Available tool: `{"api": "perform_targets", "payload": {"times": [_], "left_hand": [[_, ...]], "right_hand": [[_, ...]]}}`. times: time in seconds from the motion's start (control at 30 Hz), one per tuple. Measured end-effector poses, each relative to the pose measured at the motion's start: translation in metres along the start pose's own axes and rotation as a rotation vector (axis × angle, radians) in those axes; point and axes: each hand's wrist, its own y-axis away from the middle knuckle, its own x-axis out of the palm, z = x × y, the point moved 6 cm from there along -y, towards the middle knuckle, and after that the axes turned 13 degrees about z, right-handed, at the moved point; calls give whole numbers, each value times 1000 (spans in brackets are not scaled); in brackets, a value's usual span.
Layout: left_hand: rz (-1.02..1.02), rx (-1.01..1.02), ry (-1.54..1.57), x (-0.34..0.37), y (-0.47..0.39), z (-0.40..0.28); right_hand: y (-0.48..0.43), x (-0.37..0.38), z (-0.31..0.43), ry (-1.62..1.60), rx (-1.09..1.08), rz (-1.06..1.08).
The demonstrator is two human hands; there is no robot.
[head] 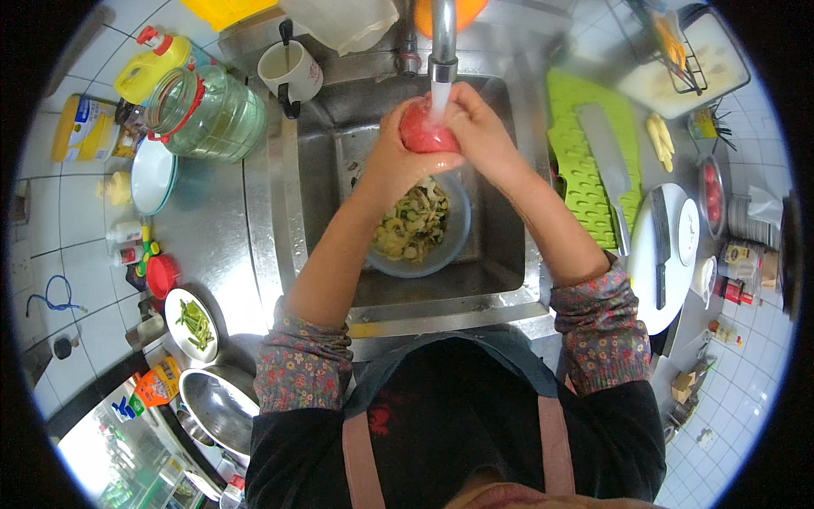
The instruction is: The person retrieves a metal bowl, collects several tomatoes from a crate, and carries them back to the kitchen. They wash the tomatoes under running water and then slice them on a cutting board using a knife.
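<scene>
A round red tomato (427,130) sits between my two hands under running water from the metal faucet (443,44). My left hand (397,153) cups it from the left and below, the thumb side wet. My right hand (480,124) presses on its upper right side, with the fingers curled near the stream. Below them, a translucent bowl (463,238) full of chopped vegetable pieces (413,226) stands in the stainless steel sink (502,267). My hands and left forearm hide part of that bowl.
On the right lie a green cutting board (569,153), a cleaver (604,153) and a white board (642,273) carrying a black knife (660,254). A mug (286,70) and a large glass jar (219,118) stand left; a plate of green vegetables (191,327) and a steel bowl (219,407) lie lower left.
</scene>
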Motion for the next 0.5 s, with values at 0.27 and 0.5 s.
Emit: {"api": "perform_targets", "payload": {"times": [0.27,0.5], "left_hand": [[94,-184,1246,9,1,16],[259,-150,1388,-7,18,4]], "right_hand": [[16,16,-22,-83,-57,145],[21,8,-28,-360,23,16]]}}
